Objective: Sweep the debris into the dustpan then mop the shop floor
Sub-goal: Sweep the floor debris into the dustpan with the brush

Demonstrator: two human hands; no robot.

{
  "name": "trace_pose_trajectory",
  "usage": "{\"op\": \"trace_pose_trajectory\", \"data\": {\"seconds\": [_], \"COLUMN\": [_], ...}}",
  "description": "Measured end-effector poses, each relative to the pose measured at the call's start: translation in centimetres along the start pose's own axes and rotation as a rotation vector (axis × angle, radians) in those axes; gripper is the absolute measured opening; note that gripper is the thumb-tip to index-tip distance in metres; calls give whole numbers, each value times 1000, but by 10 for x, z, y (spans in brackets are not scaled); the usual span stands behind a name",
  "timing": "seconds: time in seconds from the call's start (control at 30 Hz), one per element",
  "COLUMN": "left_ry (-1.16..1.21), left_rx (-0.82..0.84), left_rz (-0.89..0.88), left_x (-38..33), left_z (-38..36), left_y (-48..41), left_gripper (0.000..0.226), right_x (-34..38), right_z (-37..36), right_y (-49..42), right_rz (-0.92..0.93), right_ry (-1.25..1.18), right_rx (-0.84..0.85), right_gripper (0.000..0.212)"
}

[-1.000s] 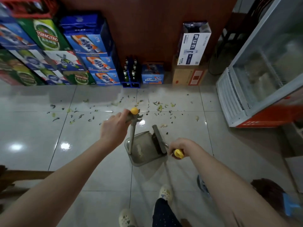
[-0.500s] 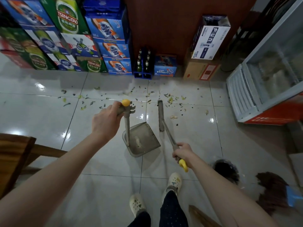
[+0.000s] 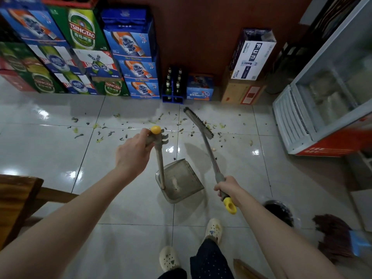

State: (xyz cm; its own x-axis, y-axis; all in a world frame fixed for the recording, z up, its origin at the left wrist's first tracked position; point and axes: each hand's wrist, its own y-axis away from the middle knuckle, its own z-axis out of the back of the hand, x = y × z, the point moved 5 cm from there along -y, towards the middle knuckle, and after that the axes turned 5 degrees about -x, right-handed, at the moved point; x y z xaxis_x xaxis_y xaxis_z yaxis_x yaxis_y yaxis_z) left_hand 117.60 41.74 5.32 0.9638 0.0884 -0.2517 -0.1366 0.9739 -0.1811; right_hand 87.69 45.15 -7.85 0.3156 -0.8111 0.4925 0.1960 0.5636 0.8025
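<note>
Left hand (image 3: 132,152) fingers curl round the dustpan (image 3: 181,182) handle; right hand (image 3: 227,187) grips the brush (image 3: 198,122) shaft near its yellow end. The dustpan sits on the glossy tiled floor (image 3: 50,150), debris (image 3: 108,133) is scattered beyond it toward the beer cases (image 3: 84,57). Fridge (image 3: 322,97) on the right, wooden table (image 3: 16,202) on the left, tiles stretching wide between.

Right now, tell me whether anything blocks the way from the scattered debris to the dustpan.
Nothing visible does. Only bare tile lies between the debris and the dustpan held by the left hand. The brush in the right hand reaches out to the debris, beyond the pan.
</note>
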Motion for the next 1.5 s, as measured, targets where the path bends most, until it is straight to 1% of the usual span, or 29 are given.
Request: {"op": "trace_pose_trajectory", "data": {"seconds": [0.17, 0.27, 0.33, 0.43, 0.53, 0.67, 0.77, 0.93, 1.07, 1.17, 1.23, 1.33, 1.5], "left_ry": [33, 26, 3, -6, 11, 17, 20, 53, 20, -22, -32, -36, -53], "left_rx": [45, 70, 89, 121, 137, 158, 187, 288, 424, 517, 515, 500, 450], "left_rz": [-29, -73, -71, -65, -69, -69, -101, -186, -241, -324, -383, -435, -348], "left_x": [-37, -70, -90, -120, -151, -183, -202, -235, -258, -272, -278, -281, -270], "left_z": [-21, -40, -53, -75, -88, -104, -114, -134, -150, -169, -179, -186, -194], "left_y": [-28, -55, -74, -104, -137, -170, -190, -233, -269, -302, -325, -357, -411], "left_gripper": [22, 22, 23, 24, 22, 24, 26, 29, 29, 28, 24, 30, 35], "right_x": [6, 16, 27, 46, 62, 76, 88, 106, 124, 137, 147, 163, 193], "right_z": [32, 62, 85, 119, 158, 198, 219, 249, 269, 277, 280, 285, 287], "right_y": [-17, -38, -59, -89, -117, -155, -177, -206, -231, -249, -265, -289, -326], "right_rz": [45, 62, 78, 75, 67, 34, 24, -3, -30, -54, -67, -83, -80], "right_ry": [23, 21, 25, 26, 31, 32, 51, 43, 34, 1, -9, -15, -3], "right_rx": [-40, -39, -60, -41, -85, -115, -156, -213, -254, -280, -289, -290, -283], "right_gripper": [57, 64, 65, 66, 65, 73, 68, 60, 67, 71, 72, 73, 70]}}
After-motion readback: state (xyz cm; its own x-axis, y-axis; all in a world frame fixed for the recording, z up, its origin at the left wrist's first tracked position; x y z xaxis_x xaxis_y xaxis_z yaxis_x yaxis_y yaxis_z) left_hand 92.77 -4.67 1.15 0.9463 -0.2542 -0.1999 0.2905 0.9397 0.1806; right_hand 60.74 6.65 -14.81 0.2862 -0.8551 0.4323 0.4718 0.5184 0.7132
